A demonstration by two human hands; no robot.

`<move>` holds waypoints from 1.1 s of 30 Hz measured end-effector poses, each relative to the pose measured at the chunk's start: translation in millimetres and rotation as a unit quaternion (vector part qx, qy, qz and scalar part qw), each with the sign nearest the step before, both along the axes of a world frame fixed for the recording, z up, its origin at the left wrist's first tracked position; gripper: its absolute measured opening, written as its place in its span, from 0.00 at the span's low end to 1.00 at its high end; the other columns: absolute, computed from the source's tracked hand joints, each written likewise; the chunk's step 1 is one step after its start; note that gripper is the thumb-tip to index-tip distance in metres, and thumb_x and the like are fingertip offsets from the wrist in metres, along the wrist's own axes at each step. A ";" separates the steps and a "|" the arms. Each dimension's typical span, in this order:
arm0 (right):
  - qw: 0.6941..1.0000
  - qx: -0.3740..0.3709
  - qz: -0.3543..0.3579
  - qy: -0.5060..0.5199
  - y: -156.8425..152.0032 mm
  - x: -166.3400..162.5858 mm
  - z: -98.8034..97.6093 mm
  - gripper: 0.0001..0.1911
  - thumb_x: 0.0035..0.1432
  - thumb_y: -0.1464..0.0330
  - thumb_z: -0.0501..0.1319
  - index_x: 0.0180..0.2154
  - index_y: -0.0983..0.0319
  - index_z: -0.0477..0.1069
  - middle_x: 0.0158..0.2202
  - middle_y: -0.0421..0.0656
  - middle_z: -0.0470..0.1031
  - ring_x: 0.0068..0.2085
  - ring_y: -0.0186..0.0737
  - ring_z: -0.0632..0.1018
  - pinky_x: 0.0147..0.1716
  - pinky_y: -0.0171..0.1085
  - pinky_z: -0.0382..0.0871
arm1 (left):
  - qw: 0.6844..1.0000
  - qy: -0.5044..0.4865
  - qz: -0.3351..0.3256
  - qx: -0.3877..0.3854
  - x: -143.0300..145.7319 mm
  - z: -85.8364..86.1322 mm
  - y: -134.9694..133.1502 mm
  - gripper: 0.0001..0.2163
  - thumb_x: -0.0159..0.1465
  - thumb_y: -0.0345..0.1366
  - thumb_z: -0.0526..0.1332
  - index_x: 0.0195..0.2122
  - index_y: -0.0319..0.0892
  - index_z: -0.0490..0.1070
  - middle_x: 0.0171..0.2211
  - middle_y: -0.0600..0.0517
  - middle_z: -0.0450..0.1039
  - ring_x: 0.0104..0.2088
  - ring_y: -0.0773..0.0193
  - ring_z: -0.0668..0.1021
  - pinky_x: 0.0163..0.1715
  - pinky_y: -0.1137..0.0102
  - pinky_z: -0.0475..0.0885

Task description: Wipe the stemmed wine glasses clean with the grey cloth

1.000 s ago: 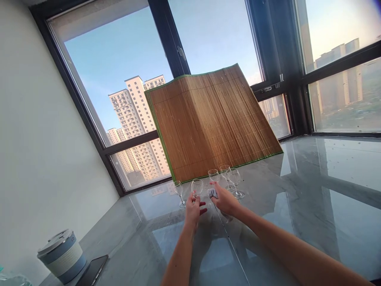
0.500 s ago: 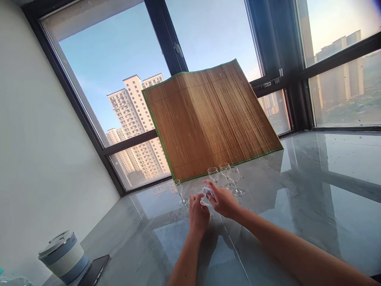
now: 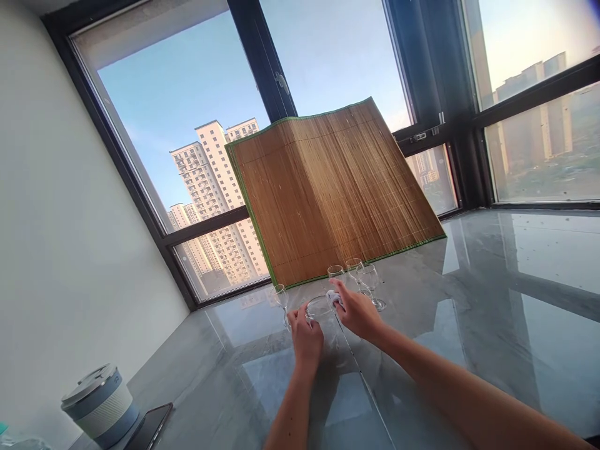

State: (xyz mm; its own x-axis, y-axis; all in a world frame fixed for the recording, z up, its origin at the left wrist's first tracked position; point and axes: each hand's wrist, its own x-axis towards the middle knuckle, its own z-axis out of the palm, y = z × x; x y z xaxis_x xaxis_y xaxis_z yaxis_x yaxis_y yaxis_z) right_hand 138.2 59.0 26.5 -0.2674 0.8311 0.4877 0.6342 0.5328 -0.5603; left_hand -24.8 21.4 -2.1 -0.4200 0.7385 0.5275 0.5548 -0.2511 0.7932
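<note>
A clear round glass vessel (image 3: pixel 319 305) is between my hands, its rim showing as an oval; its lower part is hard to make out. My left hand (image 3: pixel 307 337) grips it from the left side, fingers bent against the edge. In my right hand (image 3: pixel 360 314) a bunched white cloth (image 3: pixel 334 297) is pinched at the vessel's right edge. One stemmed glass (image 3: pixel 280 296) stands just beyond my left hand. Behind my right hand are more stemmed glasses (image 3: pixel 370 277), upright and close together, partly covered by the hand.
A brown bamboo mat (image 3: pixel 328 194) with green edging leans against the window behind the glasses. At the lower left stand a blue-and-white lidded cup (image 3: pixel 100 406) and a phone (image 3: pixel 149 428) on the glossy grey tabletop (image 3: pixel 210 381). A white wall rises on the left.
My hands have moved slightly apart, the left hand shifting left, so the vessel's oval rim shows more between them. The cloth has moved a little right with my right hand.
</note>
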 end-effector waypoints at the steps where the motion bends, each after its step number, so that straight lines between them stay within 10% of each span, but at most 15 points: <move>1: 1.000 -0.002 0.020 0.013 1.2 -1.3 -2.4 0.29 0.61 0.68 0.53 0.63 0.58 0.55 0.46 0.48 0.77 0.41 0.44 0.77 0.38 0.35 0.60 | 1.000 0.007 0.000 -0.003 -1.0 0.1 0.4 0.23 0.51 0.21 0.59 0.48 0.45 0.74 0.42 0.47 0.64 0.45 0.54 0.72 0.55 0.61 0.65; 8: 0.949 -0.155 0.191 0.196 11.3 -6.0 -12.0 0.33 0.49 0.74 0.52 0.59 0.63 0.58 0.30 0.39 0.71 0.30 0.35 0.70 0.33 0.33 0.61 | 0.993 0.111 -0.032 -0.015 -5.8 0.5 -2.8 0.26 0.51 0.21 0.57 0.51 0.44 0.73 0.43 0.46 0.61 0.46 0.54 0.71 0.55 0.62 0.65; 18: 0.792 -0.374 0.370 0.309 -9.8 12.4 7.9 0.37 0.45 0.67 0.54 0.60 0.57 0.57 0.43 0.43 0.73 0.32 0.34 0.73 0.25 0.30 0.65 | 0.995 0.059 -0.081 -0.015 -2.2 -0.5 -7.1 0.21 0.53 0.22 0.58 0.46 0.47 0.74 0.43 0.47 0.64 0.44 0.56 0.71 0.51 0.62 0.67; 27: 0.785 -0.367 0.359 0.346 -13.0 13.5 19.8 0.41 0.43 0.68 0.58 0.61 0.58 0.55 0.40 0.42 0.72 0.27 0.30 0.70 0.19 0.28 0.63 | 0.993 -0.078 -0.085 -0.021 1.1 7.3 -2.7 0.11 0.47 0.19 0.60 0.26 0.43 0.71 0.30 0.52 0.63 0.38 0.59 0.71 0.42 0.68 0.67; 33: 0.796 -0.340 0.312 0.393 -16.1 7.2 21.9 0.42 0.45 0.67 0.60 0.63 0.59 0.52 0.34 0.39 0.71 0.23 0.29 0.68 0.19 0.30 0.63 | 0.955 -0.228 -0.151 -0.112 -5.7 -2.1 5.9 0.08 0.54 0.27 0.63 0.34 0.45 0.71 0.27 0.52 0.68 0.38 0.55 0.75 0.35 0.66 0.71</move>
